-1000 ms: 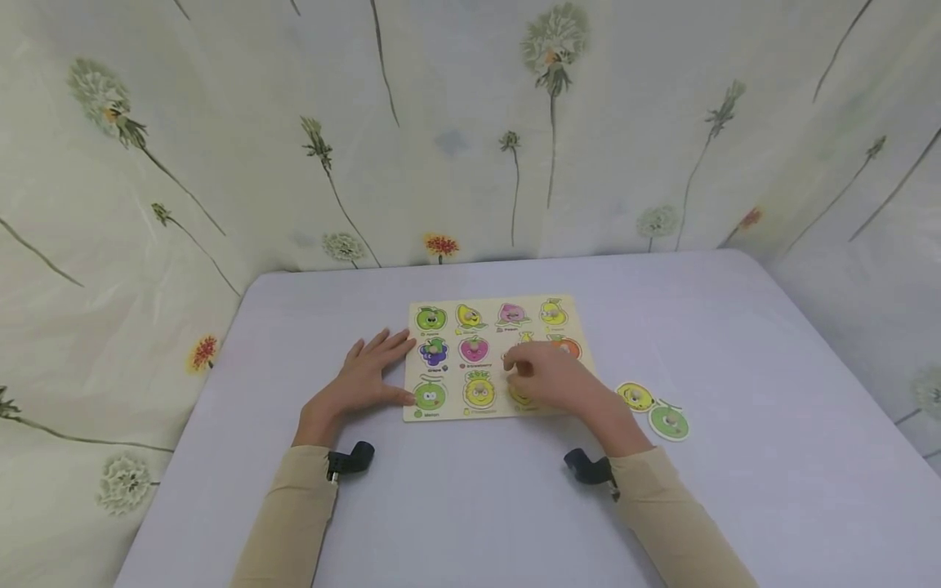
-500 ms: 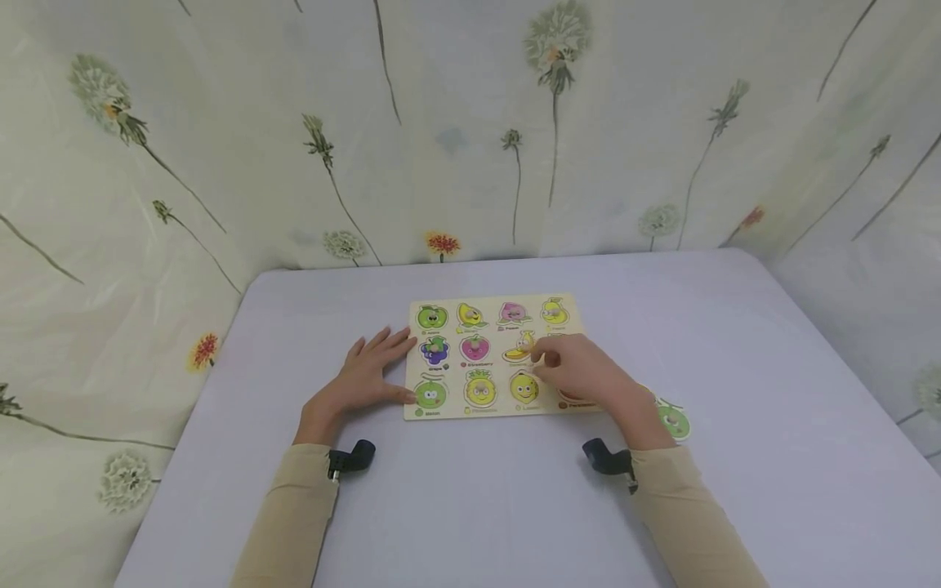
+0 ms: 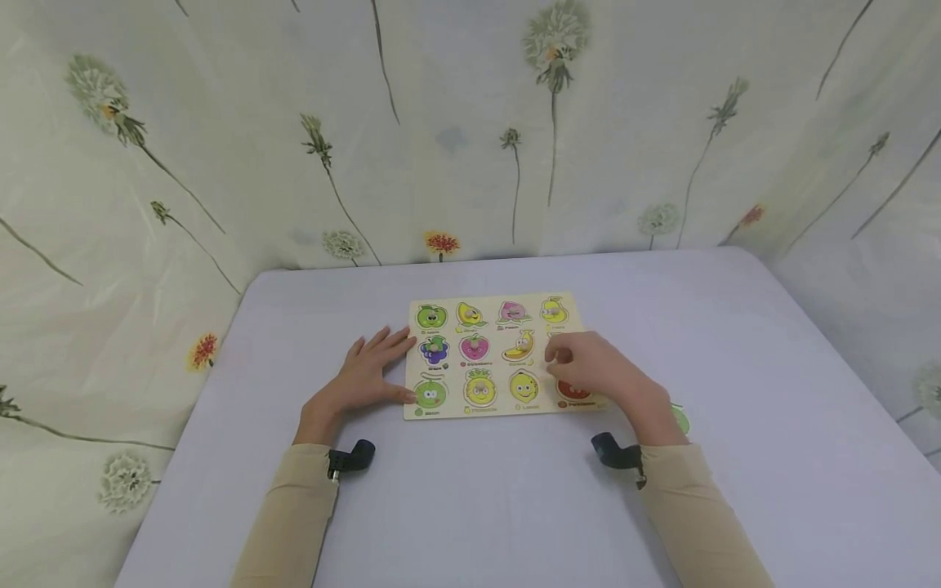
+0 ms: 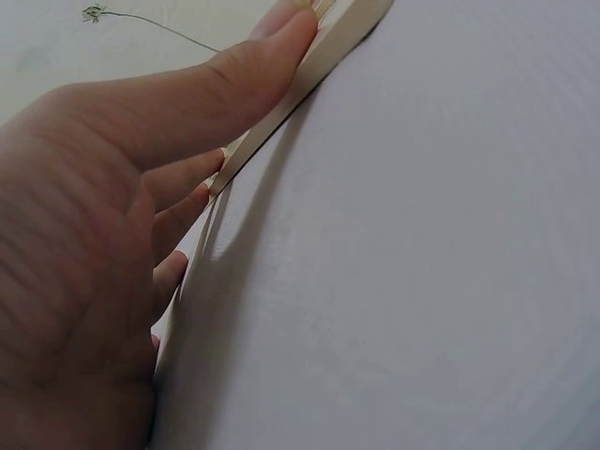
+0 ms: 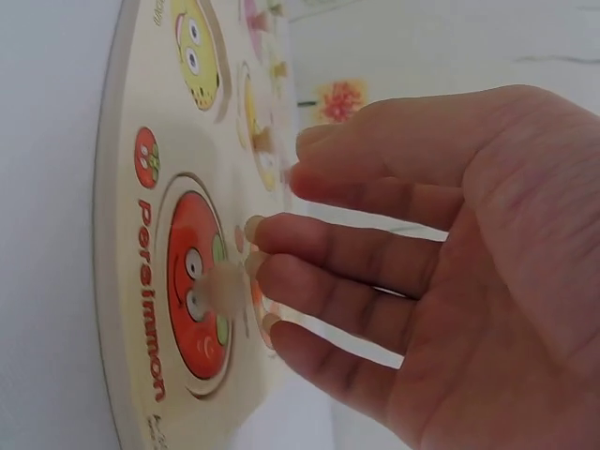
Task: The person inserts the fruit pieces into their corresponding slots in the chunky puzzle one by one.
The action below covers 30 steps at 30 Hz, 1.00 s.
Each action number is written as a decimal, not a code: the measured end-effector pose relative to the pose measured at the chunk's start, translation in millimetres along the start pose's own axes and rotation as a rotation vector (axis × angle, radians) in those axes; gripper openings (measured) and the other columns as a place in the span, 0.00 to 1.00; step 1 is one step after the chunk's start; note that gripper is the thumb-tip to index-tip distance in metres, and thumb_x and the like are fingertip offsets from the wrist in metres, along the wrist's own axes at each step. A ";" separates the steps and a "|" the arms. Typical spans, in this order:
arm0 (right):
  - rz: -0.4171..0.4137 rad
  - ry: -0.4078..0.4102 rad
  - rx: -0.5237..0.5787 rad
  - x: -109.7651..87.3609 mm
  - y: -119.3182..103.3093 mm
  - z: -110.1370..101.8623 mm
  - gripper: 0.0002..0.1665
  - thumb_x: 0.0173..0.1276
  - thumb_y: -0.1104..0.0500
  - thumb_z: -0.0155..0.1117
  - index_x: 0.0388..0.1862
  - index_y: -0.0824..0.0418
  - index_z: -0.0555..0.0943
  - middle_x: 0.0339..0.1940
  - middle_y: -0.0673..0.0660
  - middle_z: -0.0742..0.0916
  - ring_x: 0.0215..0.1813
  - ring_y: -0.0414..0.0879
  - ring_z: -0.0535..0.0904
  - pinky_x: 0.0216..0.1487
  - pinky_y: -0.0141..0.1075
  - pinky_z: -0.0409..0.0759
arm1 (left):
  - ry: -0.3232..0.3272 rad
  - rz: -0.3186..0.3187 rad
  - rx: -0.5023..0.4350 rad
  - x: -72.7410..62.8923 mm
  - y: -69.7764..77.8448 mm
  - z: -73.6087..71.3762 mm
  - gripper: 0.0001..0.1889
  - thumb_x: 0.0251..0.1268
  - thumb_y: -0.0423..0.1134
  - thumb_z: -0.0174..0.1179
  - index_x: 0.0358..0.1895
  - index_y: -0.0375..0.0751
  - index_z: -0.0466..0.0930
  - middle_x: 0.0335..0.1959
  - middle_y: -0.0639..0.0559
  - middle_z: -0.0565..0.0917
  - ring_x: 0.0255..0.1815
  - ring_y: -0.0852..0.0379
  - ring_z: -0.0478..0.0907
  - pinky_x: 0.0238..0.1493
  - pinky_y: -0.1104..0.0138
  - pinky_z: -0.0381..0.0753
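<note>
A pale wooden fruit puzzle board [image 3: 450, 406] lies on the table. My left hand [image 3: 365, 378] rests at its left edge, fingers spread, the thumb on the corner beside the melon picture [image 3: 430, 395]. In the left wrist view, that thumb lies over the board's edge. My right hand [image 3: 597, 367] hovers over the board's right side with relaxed, slightly bent fingers and nothing between them. The right wrist view shows its fingertips near the red persimmon piece [image 5: 194, 281] and its knob. The banana piece [image 3: 519, 347] sits in its slot; the lemon picture [image 3: 524, 387] shows no knob.
A green melon piece [image 3: 683, 420] lies on the table right of the board, mostly hidden by the right wrist. Several knobbed pieces, such as the strawberry [image 3: 474, 349] and grape [image 3: 434, 351], sit in the board. A flowered curtain [image 3: 456, 196] hangs behind the table.
My right hand has moved right, from over the banana to the board's right side, uncovering the banana and lemon pictures. Its wrist now hides the loose yellow lemon piece. The left hand stays put.
</note>
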State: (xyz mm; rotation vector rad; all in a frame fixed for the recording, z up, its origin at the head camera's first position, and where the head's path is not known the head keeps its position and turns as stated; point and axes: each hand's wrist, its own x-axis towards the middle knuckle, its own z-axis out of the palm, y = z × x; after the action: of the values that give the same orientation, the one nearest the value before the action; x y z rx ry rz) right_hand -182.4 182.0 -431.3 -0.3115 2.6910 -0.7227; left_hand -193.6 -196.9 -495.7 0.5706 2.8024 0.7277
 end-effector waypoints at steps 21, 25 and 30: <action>0.084 -0.021 -0.028 -11.8 26.4 -20.2 0.12 0.65 0.55 0.59 0.45 0.53 0.83 0.43 0.56 0.84 0.46 0.50 0.76 0.43 0.40 0.76 | 0.003 0.011 0.002 -0.4 -0.8 -1.1 0.56 0.45 0.65 0.72 0.79 0.54 0.56 0.82 0.56 0.52 0.84 0.45 0.39 0.81 0.41 0.32; 0.085 -0.030 -0.052 -15.2 27.1 -23.7 0.12 0.62 0.56 0.59 0.43 0.54 0.83 0.42 0.56 0.84 0.45 0.51 0.75 0.42 0.41 0.75 | -0.002 0.006 0.002 -0.1 -0.5 -1.5 0.56 0.44 0.65 0.72 0.79 0.54 0.55 0.82 0.57 0.52 0.84 0.45 0.39 0.81 0.42 0.31; 0.095 -0.048 -0.063 -17.7 32.0 -25.9 0.11 0.63 0.56 0.60 0.43 0.54 0.84 0.44 0.56 0.84 0.46 0.52 0.75 0.44 0.43 0.76 | -0.008 -0.004 -0.011 -0.6 0.0 -1.7 0.56 0.45 0.64 0.72 0.79 0.55 0.55 0.83 0.58 0.51 0.85 0.47 0.38 0.81 0.44 0.30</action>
State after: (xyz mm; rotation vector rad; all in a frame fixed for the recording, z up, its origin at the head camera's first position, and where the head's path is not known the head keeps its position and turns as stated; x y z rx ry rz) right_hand -179.7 225.8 -422.1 -0.2122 2.6666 -0.5962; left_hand -193.5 -197.9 -494.2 0.5648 2.7893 0.7380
